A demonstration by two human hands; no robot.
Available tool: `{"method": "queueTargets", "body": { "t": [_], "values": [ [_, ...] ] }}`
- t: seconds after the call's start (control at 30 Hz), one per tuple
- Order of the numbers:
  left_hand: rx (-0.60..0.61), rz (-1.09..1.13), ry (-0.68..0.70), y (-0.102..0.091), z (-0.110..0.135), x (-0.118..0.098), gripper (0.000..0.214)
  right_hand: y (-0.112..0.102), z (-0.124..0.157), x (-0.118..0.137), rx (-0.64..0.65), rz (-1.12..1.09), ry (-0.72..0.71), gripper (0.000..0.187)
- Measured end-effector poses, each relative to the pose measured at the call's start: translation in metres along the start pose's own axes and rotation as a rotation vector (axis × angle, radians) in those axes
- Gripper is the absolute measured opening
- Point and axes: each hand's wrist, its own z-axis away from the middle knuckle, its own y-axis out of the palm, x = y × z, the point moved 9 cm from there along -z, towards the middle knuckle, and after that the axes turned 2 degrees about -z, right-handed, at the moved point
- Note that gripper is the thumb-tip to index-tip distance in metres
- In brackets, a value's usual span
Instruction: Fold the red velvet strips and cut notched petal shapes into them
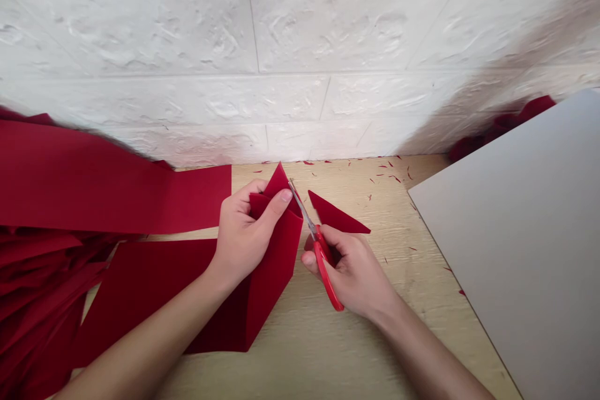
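Note:
My left hand (pixel 248 225) pinches a folded piece of red fabric (pixel 276 256), thumb on top, with a pointed corner sticking up beyond the fingers. The rest of that piece spreads down and left over the table under my forearm. In my right hand (pixel 360 269) is a pair of scissors (pixel 323 262) with red handles. Their metal blades point up and left, lying along the fabric's right edge beside my left thumb. Just right of the blades rests a red triangular piece (pixel 337 215), partly behind my right hand.
A long red strip (pixel 94 178) and a heap of red fabric (pixel 37 287) lie at left. Small red scraps (pixel 395 178) dot the wooden table (pixel 375 350). A grey-white board (pixel 520 219) stands at right, with more red fabric (pixel 506 125) behind it. A white brick-patterned wall (pixel 300 25) closes the back.

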Motion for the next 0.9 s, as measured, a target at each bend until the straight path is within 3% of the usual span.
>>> {"method": "queueTargets", "body": {
  "t": [0.63, 0.9],
  "values": [
    [-0.012, 0.028, 0.0, -0.0008, 0.0005, 0.0021, 0.022, -0.0002, -0.0003, 0.0056, -0.012, -0.026, -0.024, 0.036],
    [-0.015, 0.003, 0.023, -0.0014, -0.0005, -0.0001, 0.016, -0.0014, -0.0025, -0.0033, -0.034, -0.043, 0.012, 0.041]
  ]
}}
